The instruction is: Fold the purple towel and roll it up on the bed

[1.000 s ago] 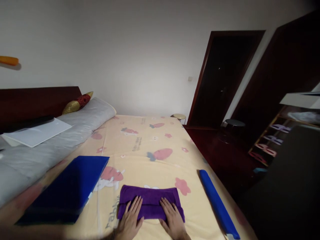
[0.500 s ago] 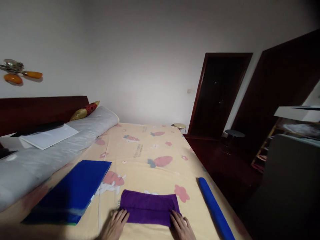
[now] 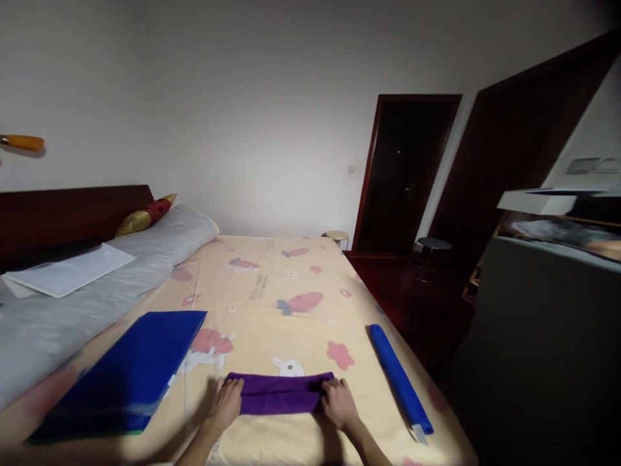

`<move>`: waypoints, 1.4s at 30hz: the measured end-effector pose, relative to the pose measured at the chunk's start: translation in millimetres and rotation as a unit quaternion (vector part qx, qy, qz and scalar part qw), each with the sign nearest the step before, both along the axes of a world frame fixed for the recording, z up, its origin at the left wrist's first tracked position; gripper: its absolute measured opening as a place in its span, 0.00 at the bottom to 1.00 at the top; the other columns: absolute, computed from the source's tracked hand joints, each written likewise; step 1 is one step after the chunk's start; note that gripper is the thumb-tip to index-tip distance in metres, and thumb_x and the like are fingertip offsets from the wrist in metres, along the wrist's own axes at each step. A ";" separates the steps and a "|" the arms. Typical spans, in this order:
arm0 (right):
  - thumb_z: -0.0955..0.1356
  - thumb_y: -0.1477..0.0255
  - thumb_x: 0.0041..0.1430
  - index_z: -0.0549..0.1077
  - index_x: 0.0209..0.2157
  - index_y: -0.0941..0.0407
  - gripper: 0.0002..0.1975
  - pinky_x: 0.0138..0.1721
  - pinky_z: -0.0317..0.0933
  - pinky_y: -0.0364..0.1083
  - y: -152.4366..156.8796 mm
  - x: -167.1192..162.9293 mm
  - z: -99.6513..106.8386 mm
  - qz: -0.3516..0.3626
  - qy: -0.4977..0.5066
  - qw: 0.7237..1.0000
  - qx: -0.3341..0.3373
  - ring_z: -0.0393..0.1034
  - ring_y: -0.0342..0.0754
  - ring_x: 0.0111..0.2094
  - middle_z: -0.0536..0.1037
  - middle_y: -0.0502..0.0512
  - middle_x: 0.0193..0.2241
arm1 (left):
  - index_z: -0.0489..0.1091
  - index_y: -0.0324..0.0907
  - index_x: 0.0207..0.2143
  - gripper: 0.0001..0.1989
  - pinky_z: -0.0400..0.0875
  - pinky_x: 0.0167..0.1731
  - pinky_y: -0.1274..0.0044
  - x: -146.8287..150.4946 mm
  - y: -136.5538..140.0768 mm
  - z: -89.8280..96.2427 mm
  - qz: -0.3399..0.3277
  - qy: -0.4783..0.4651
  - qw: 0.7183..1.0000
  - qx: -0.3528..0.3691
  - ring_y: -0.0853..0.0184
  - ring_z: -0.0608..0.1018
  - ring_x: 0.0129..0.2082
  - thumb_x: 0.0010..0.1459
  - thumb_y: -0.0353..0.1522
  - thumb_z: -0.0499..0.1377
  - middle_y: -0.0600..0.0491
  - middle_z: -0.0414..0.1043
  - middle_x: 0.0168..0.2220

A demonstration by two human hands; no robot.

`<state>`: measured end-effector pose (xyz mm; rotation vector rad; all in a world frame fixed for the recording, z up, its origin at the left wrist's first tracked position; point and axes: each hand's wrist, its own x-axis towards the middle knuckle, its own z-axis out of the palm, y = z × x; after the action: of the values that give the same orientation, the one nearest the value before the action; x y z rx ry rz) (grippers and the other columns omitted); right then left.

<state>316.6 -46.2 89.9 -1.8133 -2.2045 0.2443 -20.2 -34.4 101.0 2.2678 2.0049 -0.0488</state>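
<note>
A folded purple cloth (image 3: 281, 396) lies across the patterned bedsheet (image 3: 272, 446) as a narrow strip. My left hand (image 3: 228, 400) is closed on its left end, fingers curled over the edge. At the right end my right hand (image 3: 339, 402) grips the cloth the same way, its fingertips partly hidden. A flat blue folder-like item (image 3: 133, 366) rests to the left of my left hand. To the right lies a long blue roll (image 3: 400, 378) with a pale tag at its near end.
A grey quilted roll (image 3: 160, 265) runs along the headboard (image 3: 72, 213), with white sheets (image 3: 72, 268) on it. The bed's right edge drops to a dark floor. Beyond stand a dark cabinet-like block (image 3: 543, 323) and two stools, one pale (image 3: 336, 235), one dark (image 3: 434, 244).
The purple cloth has become narrower from front to back, its near edge moved away from me. Both hands went from resting on its ends to gripping them. The view turned slightly right.
</note>
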 end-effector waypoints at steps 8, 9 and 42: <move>0.59 0.75 0.52 0.66 0.55 0.54 0.27 0.61 0.47 0.52 -4.0 -42.6 -4.0 0.037 0.025 0.999 0.015 0.62 0.52 0.57 0.72 0.55 0.56 | 0.67 0.46 0.53 0.25 0.62 0.57 0.68 46.0 -5.9 -31.9 -0.059 -0.021 0.983 0.172 0.65 0.72 0.55 0.58 0.23 0.43 0.51 0.74 0.54; 0.59 0.74 0.53 0.65 0.57 0.53 0.28 0.63 0.45 0.51 -3.7 -49.6 -5.7 0.057 0.028 0.998 0.012 0.60 0.52 0.59 0.70 0.54 0.58 | 0.67 0.47 0.53 0.25 0.62 0.57 0.69 54.4 -5.0 -40.4 -0.083 -0.023 0.980 0.181 0.66 0.72 0.55 0.57 0.23 0.44 0.53 0.74 0.54; 0.57 0.58 0.65 0.49 0.64 0.42 0.27 0.57 0.61 0.56 25.4 -33.1 -60.7 0.107 0.017 0.989 0.105 0.61 0.55 0.61 0.62 0.48 0.62 | 0.45 0.55 0.63 0.25 0.64 0.59 0.61 27.4 29.0 -91.7 -0.075 -0.056 0.990 0.106 0.62 0.63 0.65 0.64 0.44 0.41 0.56 0.54 0.66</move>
<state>283.5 -20.7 29.2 -1.4550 -2.3040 0.0806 7.2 -5.4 9.2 2.4829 1.8599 0.2851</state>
